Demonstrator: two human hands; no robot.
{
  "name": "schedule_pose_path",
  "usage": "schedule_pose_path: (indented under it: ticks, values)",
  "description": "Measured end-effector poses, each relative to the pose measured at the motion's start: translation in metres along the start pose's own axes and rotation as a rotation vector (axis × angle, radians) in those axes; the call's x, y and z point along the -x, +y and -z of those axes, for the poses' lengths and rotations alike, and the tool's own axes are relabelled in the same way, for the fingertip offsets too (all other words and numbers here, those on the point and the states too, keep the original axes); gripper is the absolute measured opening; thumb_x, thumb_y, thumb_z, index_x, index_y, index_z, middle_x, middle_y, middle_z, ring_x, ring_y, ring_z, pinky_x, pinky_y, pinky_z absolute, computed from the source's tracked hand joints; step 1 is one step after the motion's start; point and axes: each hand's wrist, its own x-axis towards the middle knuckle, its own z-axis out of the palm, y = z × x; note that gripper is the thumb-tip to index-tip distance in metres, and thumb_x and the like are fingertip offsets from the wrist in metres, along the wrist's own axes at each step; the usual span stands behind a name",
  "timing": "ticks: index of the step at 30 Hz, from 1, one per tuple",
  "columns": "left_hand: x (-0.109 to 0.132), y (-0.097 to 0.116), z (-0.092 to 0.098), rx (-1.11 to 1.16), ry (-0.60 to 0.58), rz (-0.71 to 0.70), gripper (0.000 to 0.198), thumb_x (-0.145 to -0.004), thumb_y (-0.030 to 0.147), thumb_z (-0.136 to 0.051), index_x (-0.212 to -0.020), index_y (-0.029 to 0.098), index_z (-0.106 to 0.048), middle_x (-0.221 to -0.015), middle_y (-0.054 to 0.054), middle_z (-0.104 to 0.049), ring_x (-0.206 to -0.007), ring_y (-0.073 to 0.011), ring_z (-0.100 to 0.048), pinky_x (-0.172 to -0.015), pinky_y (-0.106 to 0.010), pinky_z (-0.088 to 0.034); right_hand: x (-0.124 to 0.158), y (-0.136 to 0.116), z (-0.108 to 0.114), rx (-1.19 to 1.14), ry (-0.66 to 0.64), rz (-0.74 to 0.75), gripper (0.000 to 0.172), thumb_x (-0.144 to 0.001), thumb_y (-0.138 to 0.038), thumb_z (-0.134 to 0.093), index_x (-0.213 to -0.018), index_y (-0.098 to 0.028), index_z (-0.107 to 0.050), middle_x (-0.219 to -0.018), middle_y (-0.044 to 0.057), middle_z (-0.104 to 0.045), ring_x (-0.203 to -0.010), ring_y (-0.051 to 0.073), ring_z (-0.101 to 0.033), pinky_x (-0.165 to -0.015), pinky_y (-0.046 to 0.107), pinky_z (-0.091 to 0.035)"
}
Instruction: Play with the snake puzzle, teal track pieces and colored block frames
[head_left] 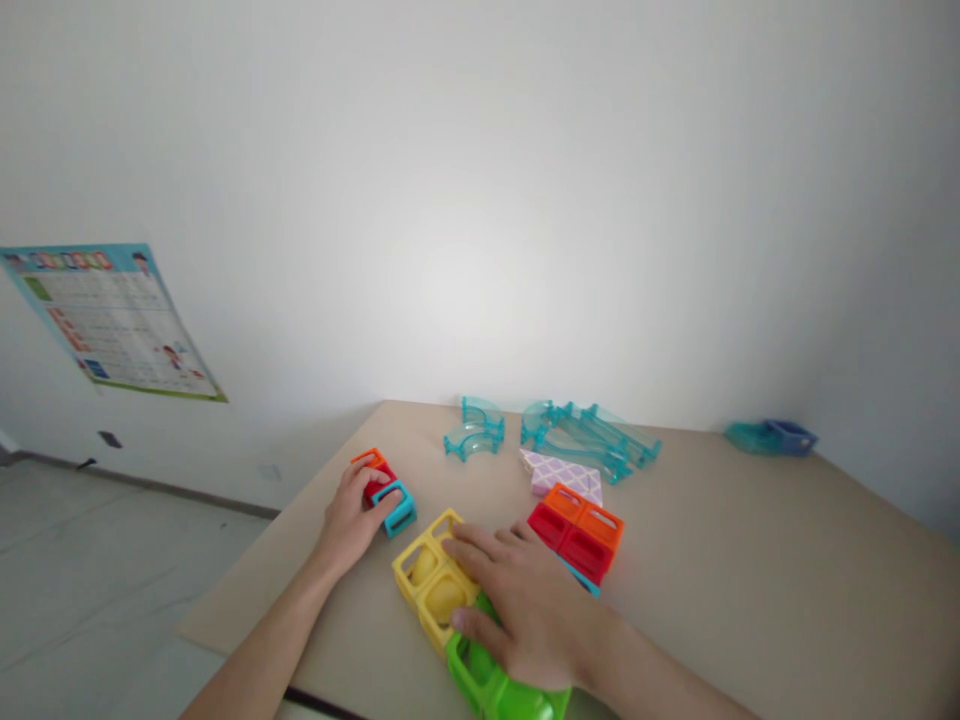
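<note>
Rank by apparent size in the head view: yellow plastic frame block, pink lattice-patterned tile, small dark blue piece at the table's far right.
1. Yellow plastic frame block
2. Pink lattice-patterned tile
3. Small dark blue piece
Nearness to the camera inflates the yellow block.

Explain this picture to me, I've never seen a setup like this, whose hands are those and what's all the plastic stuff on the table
There is no machine here. The single picture comes from a camera worn on a person's head, looking forward and down, so both hands are that person's own.

The left hand is closed around a small cluster of orange, red and blue blocks. The right hand lies flat on a row of hollow frames, yellow frames then a green frame, holding nothing.

Also on the tan table: an orange and red tile stack, a patterned white tile, clear teal curved track pieces, and a blue piece at the far edge. A poster hangs on the wall.
</note>
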Motion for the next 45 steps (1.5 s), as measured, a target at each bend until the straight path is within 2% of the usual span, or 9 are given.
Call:
schedule_pose_path:
  ticks: [4, 6, 15, 19, 23, 31, 34, 37, 45]
  values:
    - [0.021, 0.022, 0.009, -0.346, 0.116, 0.244, 0.031, -0.084, 0.048, -0.047, -0.099, 0.024, -0.06, -0.127, -0.011, -0.048, -0.114, -0.035, -0.049, -0.094, -0.061, -0.034, -0.001, -0.002, -0.003, 0.017, 0.075, -0.076, 0.05, -0.092, -0.05, -0.04, -0.135, -0.025, -0.045, -0.14, 0.008, -0.048, -0.108, 0.028, -0.056, -0.093, 0.042, -0.035]
    - [0.032, 0.034, 0.012, -0.472, 0.142, 0.276, 0.037, -0.085, 0.051, -0.043, -0.103, 0.024, -0.06, -0.125, -0.014, -0.049, -0.109, -0.0379, -0.049, -0.089, -0.062, -0.035, -0.003, -0.001, -0.005, 0.031, 0.098, -0.118, 0.05, -0.092, -0.049, -0.039, -0.136, -0.024, -0.045, -0.14, 0.008, -0.048, -0.106, 0.028, -0.057, -0.093, 0.043, -0.036]
    - [0.059, 0.065, 0.016, -0.702, 0.14, 0.069, 0.033, -0.088, 0.044, -0.042, -0.103, 0.026, -0.067, -0.113, -0.014, -0.054, -0.102, -0.0351, -0.046, -0.085, -0.056, -0.036, -0.008, 0.004, -0.013, 0.085, 0.155, -0.232, 0.051, -0.094, -0.049, -0.035, -0.137, -0.023, -0.043, -0.142, 0.009, -0.046, -0.109, 0.029, -0.056, -0.094, 0.045, -0.035]
    - [0.061, 0.062, 0.011, -0.718, 0.174, -0.055, 0.028, -0.088, 0.04, -0.046, -0.094, 0.022, -0.066, -0.113, -0.015, -0.054, -0.104, -0.0344, -0.046, -0.088, -0.052, -0.036, -0.012, 0.005, -0.014, 0.099, 0.167, -0.293, 0.053, -0.094, -0.048, -0.036, -0.138, -0.02, -0.042, -0.142, 0.011, -0.045, -0.11, 0.03, -0.056, -0.094, 0.045, -0.035]
    - [0.054, 0.049, 0.009, -0.607, 0.103, -0.195, 0.019, -0.087, 0.033, -0.048, -0.09, 0.02, -0.062, -0.108, -0.013, -0.058, -0.1, -0.029, -0.051, -0.091, -0.045, -0.038, -0.015, 0.006, -0.013, 0.115, 0.164, -0.331, 0.052, -0.094, -0.048, -0.036, -0.137, -0.02, -0.043, -0.141, 0.012, -0.047, -0.108, 0.03, -0.057, -0.092, 0.046, -0.036]
    - [0.04, 0.038, 0.015, -0.499, -0.017, -0.25, 0.01, -0.087, 0.023, -0.046, -0.089, 0.022, -0.055, -0.112, -0.009, -0.062, -0.106, -0.0259, -0.053, -0.106, -0.059, -0.018, -0.017, 0.006, -0.015, 0.149, 0.144, -0.343, 0.053, -0.094, -0.05, -0.033, -0.138, -0.02, -0.042, -0.144, 0.012, -0.043, -0.106, 0.031, -0.058, -0.091, 0.046, -0.037]
    - [0.038, 0.047, 0.009, -0.506, -0.063, -0.312, 0.023, -0.087, 0.026, -0.047, -0.108, 0.024, -0.055, -0.119, -0.011, -0.061, -0.11, -0.028, -0.053, -0.107, -0.063, -0.01, -0.018, 0.007, -0.016, 0.152, 0.135, -0.35, 0.054, -0.094, -0.049, -0.034, -0.139, -0.019, -0.042, -0.144, 0.013, -0.043, -0.106, 0.031, -0.058, -0.091, 0.045, -0.037]
    - [0.032, 0.052, 0.0, -0.521, -0.124, -0.404, 0.04, -0.089, 0.026, -0.046, -0.129, 0.028, -0.048, -0.128, -0.011, -0.057, -0.116, -0.0295, -0.05, -0.107, -0.06, -0.015, -0.019, 0.007, -0.016, 0.152, 0.137, -0.351, 0.053, -0.094, -0.048, -0.034, -0.139, -0.019, -0.042, -0.144, 0.013, -0.043, -0.106, 0.031, -0.058, -0.09, 0.045, -0.037]
    - [0.025, 0.039, 0.003, -0.517, -0.179, -0.446, 0.059, -0.082, 0.004, -0.042, -0.133, 0.034, -0.048, -0.122, -0.007, -0.06, -0.112, -0.025, -0.051, -0.096, -0.047, -0.031, -0.018, 0.008, -0.017, 0.148, 0.151, -0.362, 0.053, -0.094, -0.049, -0.034, -0.137, -0.019, -0.043, -0.143, 0.013, -0.045, -0.112, 0.032, -0.055, -0.092, 0.047, -0.037]
